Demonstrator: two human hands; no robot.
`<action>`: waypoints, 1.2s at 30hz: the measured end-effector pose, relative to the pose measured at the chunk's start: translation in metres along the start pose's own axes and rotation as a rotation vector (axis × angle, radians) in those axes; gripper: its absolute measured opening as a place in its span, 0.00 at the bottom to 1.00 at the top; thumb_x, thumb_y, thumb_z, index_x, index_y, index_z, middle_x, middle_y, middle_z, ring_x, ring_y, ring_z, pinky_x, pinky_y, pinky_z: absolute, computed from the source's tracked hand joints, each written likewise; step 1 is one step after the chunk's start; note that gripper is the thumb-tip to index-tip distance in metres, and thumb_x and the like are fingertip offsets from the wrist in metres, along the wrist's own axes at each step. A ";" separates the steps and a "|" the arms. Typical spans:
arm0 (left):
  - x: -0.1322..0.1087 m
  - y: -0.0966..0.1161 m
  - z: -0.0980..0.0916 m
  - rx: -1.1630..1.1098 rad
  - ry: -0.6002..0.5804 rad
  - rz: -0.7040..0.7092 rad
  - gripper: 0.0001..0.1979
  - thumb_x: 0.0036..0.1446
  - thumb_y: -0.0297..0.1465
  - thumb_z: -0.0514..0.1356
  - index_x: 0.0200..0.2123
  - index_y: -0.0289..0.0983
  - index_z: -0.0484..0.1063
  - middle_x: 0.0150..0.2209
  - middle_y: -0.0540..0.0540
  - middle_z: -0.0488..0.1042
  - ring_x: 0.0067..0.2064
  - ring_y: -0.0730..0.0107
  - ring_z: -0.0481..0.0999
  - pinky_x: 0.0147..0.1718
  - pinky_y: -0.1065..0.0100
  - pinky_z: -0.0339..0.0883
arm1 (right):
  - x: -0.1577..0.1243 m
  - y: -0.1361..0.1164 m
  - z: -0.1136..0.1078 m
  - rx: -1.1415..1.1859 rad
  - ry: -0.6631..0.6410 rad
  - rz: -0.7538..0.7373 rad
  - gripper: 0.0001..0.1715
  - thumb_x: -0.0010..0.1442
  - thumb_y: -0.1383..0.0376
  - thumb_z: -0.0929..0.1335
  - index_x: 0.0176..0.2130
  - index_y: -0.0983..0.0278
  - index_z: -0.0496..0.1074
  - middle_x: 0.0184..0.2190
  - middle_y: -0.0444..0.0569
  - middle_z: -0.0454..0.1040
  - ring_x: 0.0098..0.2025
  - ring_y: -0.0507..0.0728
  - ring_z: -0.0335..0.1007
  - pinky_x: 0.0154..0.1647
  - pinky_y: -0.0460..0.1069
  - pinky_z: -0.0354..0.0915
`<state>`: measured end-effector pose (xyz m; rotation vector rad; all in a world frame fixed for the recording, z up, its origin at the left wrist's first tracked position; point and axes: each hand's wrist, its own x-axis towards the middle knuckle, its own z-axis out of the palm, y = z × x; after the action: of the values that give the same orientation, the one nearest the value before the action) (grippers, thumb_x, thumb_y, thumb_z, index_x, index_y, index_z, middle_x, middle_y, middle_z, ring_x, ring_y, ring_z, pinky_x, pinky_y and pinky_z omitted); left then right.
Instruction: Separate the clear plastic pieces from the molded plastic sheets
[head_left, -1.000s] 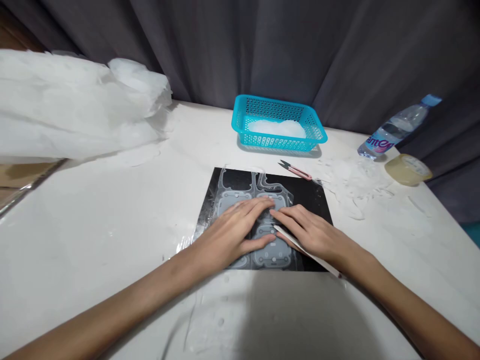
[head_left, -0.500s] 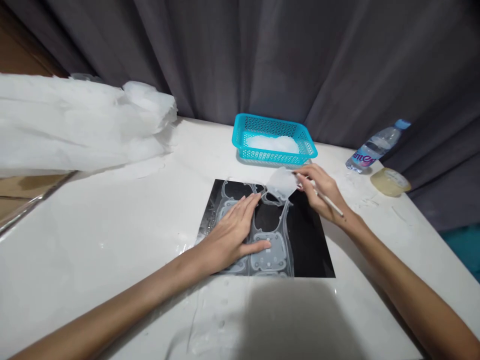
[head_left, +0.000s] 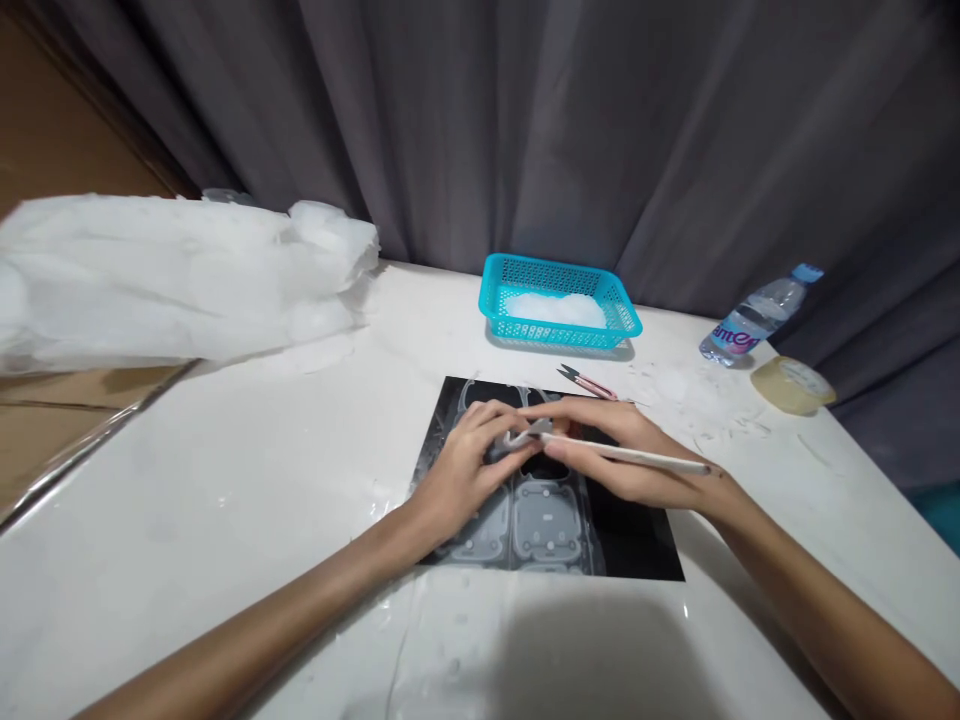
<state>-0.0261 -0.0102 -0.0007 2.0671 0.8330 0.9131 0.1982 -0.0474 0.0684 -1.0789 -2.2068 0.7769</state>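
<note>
A translucent moulded sheet (head_left: 536, 520) with rounded pads lies on a black mat (head_left: 645, 545) in the middle of the white table. My left hand (head_left: 465, 470) presses on the sheet's upper part, fingers curled against a pad. My right hand (head_left: 622, 450) holds a thin white stick (head_left: 637, 457) lying across its back and pinches at the same spot, fingertips meeting those of the left hand.
A turquoise basket (head_left: 559, 300) with white pieces stands behind the mat. Pink snips (head_left: 589, 383) lie between them. A water bottle (head_left: 754, 318) and a tape roll (head_left: 791, 385) sit at the right. A big heap of white sheets (head_left: 172, 275) fills the left.
My right hand carried a torn-off translucent piece toward the basket, then came back empty of it to the sheet. The left hand shifted up the sheet. The camera tilted upward.
</note>
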 end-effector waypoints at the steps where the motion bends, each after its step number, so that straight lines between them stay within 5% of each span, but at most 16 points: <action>1: 0.001 0.000 -0.001 -0.039 0.003 -0.054 0.08 0.68 0.37 0.62 0.40 0.39 0.77 0.40 0.47 0.77 0.44 0.62 0.75 0.47 0.61 0.68 | 0.000 0.001 -0.001 0.006 0.059 0.012 0.17 0.74 0.61 0.65 0.59 0.55 0.74 0.44 0.46 0.79 0.43 0.55 0.75 0.47 0.51 0.69; 5: 0.003 -0.002 -0.005 -0.245 0.003 -0.302 0.14 0.64 0.43 0.65 0.36 0.37 0.73 0.32 0.51 0.73 0.33 0.69 0.72 0.34 0.68 0.65 | -0.002 0.019 -0.001 -0.098 0.297 0.006 0.15 0.75 0.63 0.61 0.52 0.58 0.77 0.44 0.49 0.77 0.47 0.57 0.73 0.51 0.54 0.67; 14: 0.008 -0.005 -0.013 -0.348 0.053 -0.349 0.18 0.54 0.39 0.72 0.42 0.37 0.73 0.33 0.52 0.75 0.33 0.71 0.72 0.34 0.71 0.65 | -0.003 0.055 0.039 -0.331 0.194 -0.170 0.05 0.70 0.64 0.69 0.47 0.60 0.74 0.40 0.50 0.74 0.44 0.60 0.67 0.51 0.58 0.66; 25: 0.005 0.001 -0.017 -0.128 -0.192 -0.313 0.15 0.64 0.44 0.65 0.36 0.38 0.80 0.33 0.50 0.79 0.35 0.68 0.74 0.34 0.69 0.63 | -0.004 0.047 0.048 -0.314 0.236 -0.250 0.05 0.68 0.71 0.67 0.41 0.62 0.72 0.36 0.50 0.73 0.40 0.58 0.66 0.43 0.53 0.67; 27: 0.005 -0.003 -0.017 -0.137 -0.128 -0.354 0.15 0.63 0.43 0.65 0.34 0.37 0.77 0.29 0.51 0.76 0.30 0.70 0.72 0.29 0.71 0.61 | -0.005 0.047 0.050 -0.381 0.251 -0.250 0.06 0.67 0.72 0.66 0.38 0.62 0.71 0.34 0.49 0.71 0.38 0.58 0.65 0.41 0.53 0.66; 32: 0.013 -0.020 -0.027 -0.398 0.279 -0.586 0.12 0.62 0.38 0.63 0.34 0.39 0.65 0.26 0.51 0.77 0.25 0.68 0.77 0.25 0.71 0.67 | -0.010 0.052 0.049 -0.473 0.296 -0.236 0.10 0.62 0.74 0.65 0.33 0.61 0.66 0.31 0.47 0.66 0.35 0.57 0.63 0.37 0.51 0.64; 36: 0.014 -0.016 -0.037 -0.454 0.264 -0.502 0.13 0.64 0.41 0.63 0.38 0.39 0.67 0.31 0.51 0.76 0.30 0.70 0.77 0.30 0.71 0.69 | -0.013 0.065 0.040 -0.421 0.426 -0.014 0.08 0.63 0.72 0.66 0.33 0.60 0.66 0.33 0.48 0.68 0.39 0.59 0.69 0.44 0.54 0.67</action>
<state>-0.0525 0.0224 0.0093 1.2845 1.0999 0.9866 0.2096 -0.0353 -0.0074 -1.2831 -2.0396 0.0514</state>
